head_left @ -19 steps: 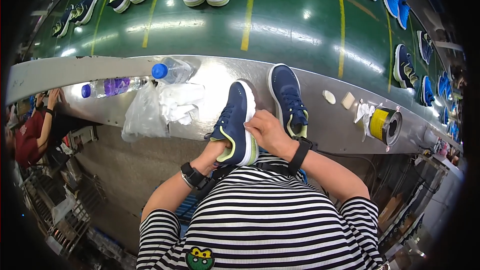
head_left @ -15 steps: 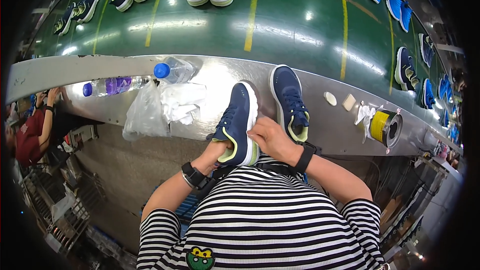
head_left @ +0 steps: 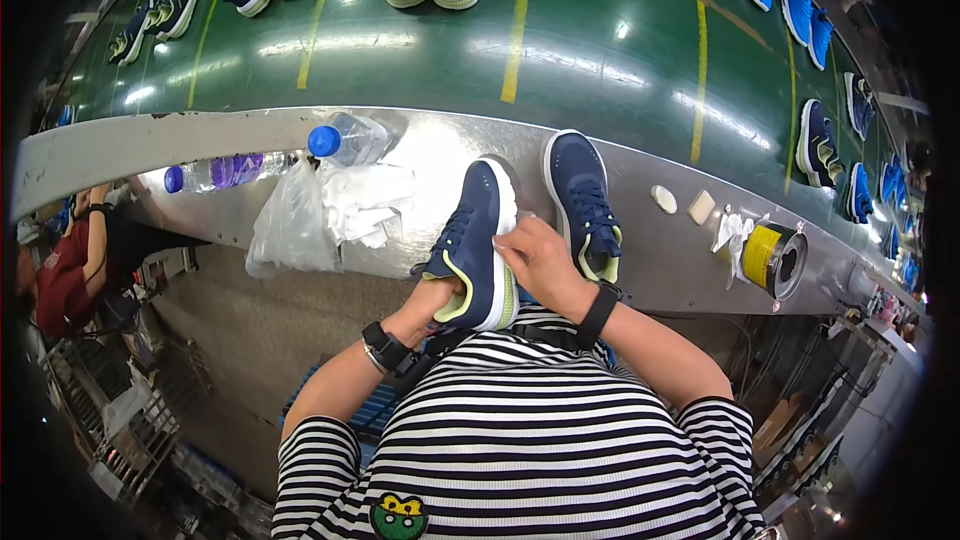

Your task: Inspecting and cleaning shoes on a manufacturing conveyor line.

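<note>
A navy sneaker (head_left: pixel 472 240) with a white sole and lime lining is held up over the bench edge, toe pointing away from me. My left hand (head_left: pixel 437 297) is pushed into its opening and grips it from within, so those fingers are hidden. Against the right side of its sole, my right hand (head_left: pixel 540 258) is closed in a pinch at the sidewall. Whatever lies between the fingertips is too small to make out. A matching navy sneaker (head_left: pixel 580 202) rests on the metal bench just right of that hand, its toe also away from me.
The metal bench (head_left: pixel 640 265) carries a blue-capped bottle (head_left: pixel 350 140), white cloth or paper (head_left: pixel 367 202), a clear plastic bag (head_left: pixel 290 225), two pale pieces (head_left: pixel 664 199) and a yellow-labelled tin (head_left: pixel 772 260). Beyond runs a green conveyor belt (head_left: pixel 440 65) with sneakers. Another person (head_left: pixel 75 260) is at left.
My right hand has slid slightly forward along the sole's edge. The held sneaker has shifted a little. Belt markings and the navy pair at the top have moved slightly right.
</note>
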Demonstrator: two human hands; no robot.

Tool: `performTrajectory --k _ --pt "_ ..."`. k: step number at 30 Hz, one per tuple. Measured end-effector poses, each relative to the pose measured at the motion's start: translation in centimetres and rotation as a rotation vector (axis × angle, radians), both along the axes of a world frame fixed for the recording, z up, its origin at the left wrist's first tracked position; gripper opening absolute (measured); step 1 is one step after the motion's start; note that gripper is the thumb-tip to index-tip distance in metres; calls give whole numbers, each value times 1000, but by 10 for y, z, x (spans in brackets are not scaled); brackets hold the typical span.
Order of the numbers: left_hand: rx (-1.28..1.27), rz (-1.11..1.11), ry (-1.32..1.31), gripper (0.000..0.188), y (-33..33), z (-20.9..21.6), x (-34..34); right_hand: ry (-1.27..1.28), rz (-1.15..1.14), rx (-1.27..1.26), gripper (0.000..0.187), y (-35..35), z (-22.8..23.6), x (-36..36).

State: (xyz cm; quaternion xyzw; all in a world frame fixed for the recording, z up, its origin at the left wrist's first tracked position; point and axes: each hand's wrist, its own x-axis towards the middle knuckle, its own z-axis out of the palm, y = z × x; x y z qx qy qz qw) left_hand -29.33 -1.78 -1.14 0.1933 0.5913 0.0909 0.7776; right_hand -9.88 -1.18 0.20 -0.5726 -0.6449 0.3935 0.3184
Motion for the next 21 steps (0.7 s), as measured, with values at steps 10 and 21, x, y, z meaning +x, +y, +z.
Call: performTrajectory --k 10,21 --pt "19 72 -68 30 -4 -14 -3 188 -146 -319 9 9 20 2" --pt "-12 85 -7 33 4 -1 -4 198 327 -389 7 -13 32 16"
